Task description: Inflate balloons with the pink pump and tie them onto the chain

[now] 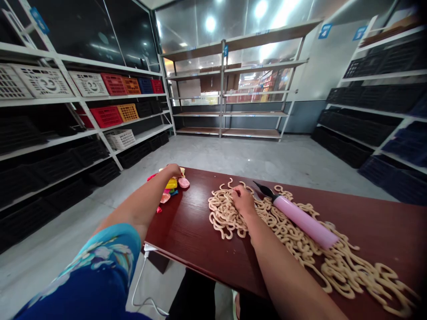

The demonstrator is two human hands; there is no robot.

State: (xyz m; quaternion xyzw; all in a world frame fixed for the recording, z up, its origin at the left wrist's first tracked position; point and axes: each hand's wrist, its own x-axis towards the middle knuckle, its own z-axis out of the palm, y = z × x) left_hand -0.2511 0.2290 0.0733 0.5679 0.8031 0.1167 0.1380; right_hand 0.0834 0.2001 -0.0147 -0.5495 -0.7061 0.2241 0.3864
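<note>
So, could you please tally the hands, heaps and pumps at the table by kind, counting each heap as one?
Hands: 2 (left hand, right hand)
Heaps: 2 (beige curly strands, colourful limp pieces)
Pumps: 1 (pink pump)
Total: 5

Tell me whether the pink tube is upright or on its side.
On its side: the pink tube lies lengthwise along the beige strands, its black tip near the right hand.

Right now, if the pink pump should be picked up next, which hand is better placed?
Probably the right hand: it is at the tan curled strands, close to the pink pump. The left hand is at the colourful pile, farther away across the table.
</note>
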